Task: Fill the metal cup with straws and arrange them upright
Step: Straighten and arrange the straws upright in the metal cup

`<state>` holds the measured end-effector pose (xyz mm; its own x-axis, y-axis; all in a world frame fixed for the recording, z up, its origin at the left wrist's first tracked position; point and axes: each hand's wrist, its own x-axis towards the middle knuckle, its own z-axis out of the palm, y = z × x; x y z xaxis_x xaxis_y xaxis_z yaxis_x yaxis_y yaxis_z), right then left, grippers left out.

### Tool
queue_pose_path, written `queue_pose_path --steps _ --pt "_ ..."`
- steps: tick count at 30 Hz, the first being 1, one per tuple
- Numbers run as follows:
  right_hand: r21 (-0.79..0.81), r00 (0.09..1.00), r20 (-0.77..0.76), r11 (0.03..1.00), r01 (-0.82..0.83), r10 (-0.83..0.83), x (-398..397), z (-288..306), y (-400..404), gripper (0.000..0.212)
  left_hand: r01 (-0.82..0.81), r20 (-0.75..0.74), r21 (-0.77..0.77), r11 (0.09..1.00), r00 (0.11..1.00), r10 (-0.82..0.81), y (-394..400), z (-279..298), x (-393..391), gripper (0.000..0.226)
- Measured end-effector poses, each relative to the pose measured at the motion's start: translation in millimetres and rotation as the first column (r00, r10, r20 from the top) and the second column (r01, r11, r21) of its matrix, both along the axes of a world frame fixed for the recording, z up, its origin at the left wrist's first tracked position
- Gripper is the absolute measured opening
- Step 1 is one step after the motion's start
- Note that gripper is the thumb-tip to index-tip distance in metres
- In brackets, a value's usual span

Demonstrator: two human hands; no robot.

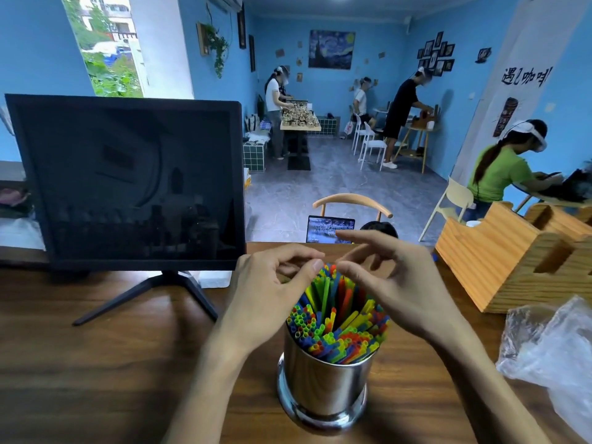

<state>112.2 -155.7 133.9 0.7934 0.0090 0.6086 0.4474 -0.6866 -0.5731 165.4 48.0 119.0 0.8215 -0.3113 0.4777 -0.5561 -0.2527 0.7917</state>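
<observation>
A shiny metal cup [323, 389] stands on the wooden table [96, 363] right in front of me, packed with colourful straws [339, 334]. Most stand low in the cup, while a taller bunch [330, 290] rises at the back. My left hand [269, 293] and my right hand [394, 283] hover on either side of that bunch. Both thumbs touch its tips from the left and the right. The fingers of my left hand are loosely curled, those of my right hand are spread, and neither wraps round a straw.
A dark monitor [128, 181] on a stand sits at the left of the table. A wooden box organiser [512, 257] and a crumpled clear plastic bag [551, 344] lie at the right. Beyond the table edge are a chair [352, 201], a tablet screen [330, 229] and several people.
</observation>
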Motion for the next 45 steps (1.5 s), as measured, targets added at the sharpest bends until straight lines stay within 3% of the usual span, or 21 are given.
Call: queue_pose_path --steps 2,4,6,8,13,16,21,24,27,31,38,40,42,44,45 --pt "0.096 0.996 0.082 0.994 -0.045 0.037 -1 15 -1 0.034 -0.004 0.055 0.052 0.999 0.998 0.001 -1 4 -3 0.018" --pt "0.214 0.978 0.186 0.968 -0.131 0.091 -3 33 0 0.028 0.044 0.080 0.202 0.978 0.995 -0.061 -5 5 -4 0.032" --pt "0.280 0.950 0.292 0.941 -0.192 0.107 -5 49 2 0.025 0.085 0.067 0.328 0.941 0.991 -0.113 -8 3 -1 0.033" --pt "0.324 0.924 0.375 0.924 -0.202 0.070 -6 59 2 0.022 0.088 0.067 0.346 0.934 0.991 -0.118 -10 0 1 0.029" --pt "0.447 0.892 0.440 0.887 -0.118 -0.103 -6 53 -13 0.018 0.134 0.025 0.073 0.988 0.990 -0.136 0 0 0 0.024" --pt "0.540 0.930 0.335 0.840 -0.057 -0.153 -6 28 -24 0.013 0.171 -0.037 -0.111 0.979 0.984 -0.176 7 9 -3 0.013" --pt "0.709 0.993 0.107 0.703 -0.045 -0.045 -16 -17 -26 0.014 0.167 -0.079 -0.352 0.921 0.975 -0.207 18 23 3 0.024" --pt "0.637 0.999 0.008 0.770 -0.034 0.037 -25 -31 -24 0.017 0.152 -0.092 -0.512 0.846 0.969 -0.230 18 28 10 0.023" --pt "0.475 0.985 -0.100 0.876 -0.078 0.142 -33 -37 -11 0.016 0.183 -0.022 -0.623 0.760 0.968 -0.251 5 32 7 0.036" --pt "0.371 0.975 -0.172 0.926 -0.070 0.142 -33 -40 -3 0.015 0.273 0.179 -0.540 0.796 0.961 -0.209 -10 35 -3 0.047" --pt "0.508 0.988 -0.128 0.861 -0.012 0.089 -24 -40 -8 0.010 0.246 0.216 -0.380 0.892 0.961 -0.173 -8 28 5 0.049" --pt "0.487 0.989 -0.136 0.873 0.010 0.064 -17 -36 -10 0.010 0.271 0.123 -0.250 0.930 0.961 -0.247 -9 23 8 0.047" --pt "0.460 0.988 -0.145 0.888 0.022 0.051 -9 -29 -15 0.009 0.301 0.010 0.003 0.954 0.954 -0.301 -8 17 13 0.039" --pt "0.406 0.984 -0.170 0.913 0.029 0.044 0 -22 -20 0.009 0.308 -0.034 0.254 0.917 0.950 -0.310 -5 7 18 0.019" --pt "0.364 0.981 -0.193 0.931 0.043 0.030 4 -18 -22 0.009 0.305 -0.033 0.288 0.908 0.951 -0.309 -4 3 21 0.009"
